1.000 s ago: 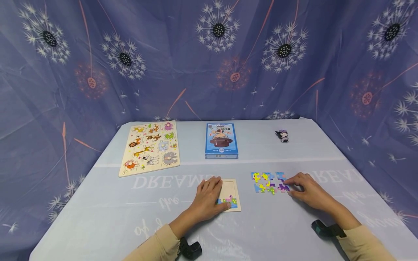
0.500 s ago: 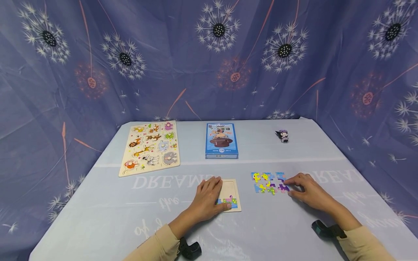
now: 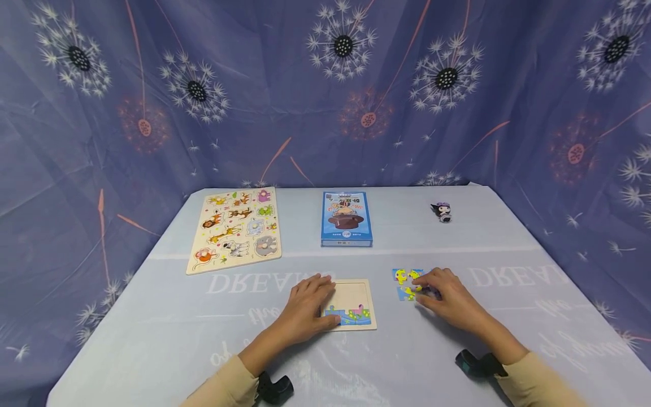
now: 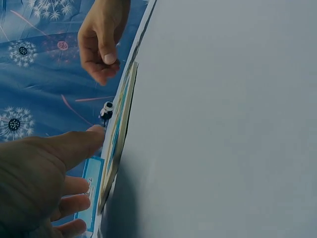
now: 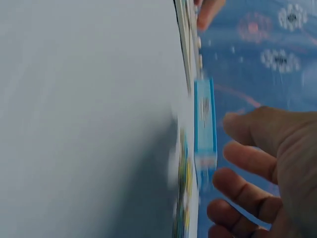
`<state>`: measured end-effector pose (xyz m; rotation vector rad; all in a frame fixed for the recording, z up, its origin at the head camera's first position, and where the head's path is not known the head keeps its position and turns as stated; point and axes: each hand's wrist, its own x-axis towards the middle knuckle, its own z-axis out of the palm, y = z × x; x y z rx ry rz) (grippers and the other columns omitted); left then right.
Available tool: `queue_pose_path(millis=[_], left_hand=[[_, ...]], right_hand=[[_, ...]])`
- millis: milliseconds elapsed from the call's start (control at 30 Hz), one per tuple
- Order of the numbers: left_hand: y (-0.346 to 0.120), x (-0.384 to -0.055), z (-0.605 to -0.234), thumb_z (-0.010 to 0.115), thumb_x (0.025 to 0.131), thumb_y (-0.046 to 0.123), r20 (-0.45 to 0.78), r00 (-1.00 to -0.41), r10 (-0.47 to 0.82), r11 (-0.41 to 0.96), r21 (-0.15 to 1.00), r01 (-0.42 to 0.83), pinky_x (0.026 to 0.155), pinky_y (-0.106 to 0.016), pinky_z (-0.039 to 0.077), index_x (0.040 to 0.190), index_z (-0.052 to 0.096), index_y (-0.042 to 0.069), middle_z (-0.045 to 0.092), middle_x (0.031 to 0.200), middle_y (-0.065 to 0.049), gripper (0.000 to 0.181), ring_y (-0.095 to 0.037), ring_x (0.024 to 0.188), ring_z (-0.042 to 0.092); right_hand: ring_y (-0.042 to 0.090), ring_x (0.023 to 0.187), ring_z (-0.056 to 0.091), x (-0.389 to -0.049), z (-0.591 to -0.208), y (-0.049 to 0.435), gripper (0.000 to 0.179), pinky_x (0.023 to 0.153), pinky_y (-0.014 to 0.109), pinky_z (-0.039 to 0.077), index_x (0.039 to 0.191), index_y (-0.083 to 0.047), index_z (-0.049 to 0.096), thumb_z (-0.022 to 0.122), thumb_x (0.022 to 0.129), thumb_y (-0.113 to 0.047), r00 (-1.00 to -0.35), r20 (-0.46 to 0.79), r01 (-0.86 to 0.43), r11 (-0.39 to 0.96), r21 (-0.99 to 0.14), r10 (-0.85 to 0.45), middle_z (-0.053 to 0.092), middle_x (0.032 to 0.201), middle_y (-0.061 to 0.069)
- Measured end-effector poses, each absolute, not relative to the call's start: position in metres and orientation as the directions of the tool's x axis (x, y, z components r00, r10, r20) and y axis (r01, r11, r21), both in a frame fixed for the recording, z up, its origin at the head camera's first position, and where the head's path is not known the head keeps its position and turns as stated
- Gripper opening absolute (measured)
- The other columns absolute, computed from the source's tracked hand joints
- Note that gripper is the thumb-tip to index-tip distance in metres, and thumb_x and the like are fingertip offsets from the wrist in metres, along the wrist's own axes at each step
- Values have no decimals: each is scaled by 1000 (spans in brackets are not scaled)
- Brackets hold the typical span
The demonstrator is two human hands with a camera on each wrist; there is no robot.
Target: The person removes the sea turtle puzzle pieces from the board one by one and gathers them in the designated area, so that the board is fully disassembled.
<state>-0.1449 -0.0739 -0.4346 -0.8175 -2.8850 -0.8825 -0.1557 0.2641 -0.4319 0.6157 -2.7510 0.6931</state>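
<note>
A small wooden puzzle tray [image 3: 350, 291] lies near the middle of the table, a row of blue, pink and green jigsaw pieces [image 3: 355, 317] fitted along its near side. My left hand [image 3: 307, 311] rests at the tray's left edge, fingers extended and thumb over the near left corner. To the right lie loose jigsaw pieces [image 3: 403, 276], blue and yellow. Over their right part hovers my right hand [image 3: 451, 301], thumb and forefinger apart, hiding the purple ones beneath. In the right wrist view, the right hand [image 5: 267, 163] has bent fingers and no piece shows between them.
At the back left lies a wooden animal peg board [image 3: 236, 229]. A blue box [image 3: 346, 220] with a hat picture stands behind the tray, and a small black-and-white figurine [image 3: 442, 212] is at the back right. A patterned blue curtain [image 3: 285, 102] closes off the far side.
My right hand has moved left from the pieces' right edge to above them. The left hand has slid left, uncovering more of the tray and its fitted row.
</note>
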Motion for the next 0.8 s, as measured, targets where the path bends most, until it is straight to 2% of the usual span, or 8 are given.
queue_pose_path(millis=[233, 400, 800], left_hand=[[-88, -138, -438, 77, 75, 32, 229, -859, 457, 684, 528, 504, 105, -56, 27, 126, 58, 7, 51, 138, -8, 60, -34, 135, 37], [-90, -134, -439, 77, 75, 31, 229, -859, 457, 682, 530, 504, 104, -55, 28, 125, 59, 7, 52, 138, -8, 58, -34, 135, 38], [-93, -132, -444, 75, 77, 29, 205, -863, 462, 696, 519, 496, 104, -54, 30, 125, 59, 6, 52, 139, -6, 55, -33, 134, 39]], right_hand=[[9, 85, 45, -153, -430, 212, 30, 73, 30, 39, 102, -17, 68, 78, 74, -21, -874, 324, -473, 783, -404, -361, 59, 87, -5], [5, 87, 44, -149, -429, 181, 28, 77, 30, 40, 101, -19, 69, 77, 75, -25, -861, 292, -506, 760, -408, -416, 59, 90, -7], [5, 83, 40, -145, -429, 136, 29, 73, 24, 38, 101, -16, 69, 77, 75, -27, -814, 232, -579, 710, -402, -532, 56, 87, -7]])
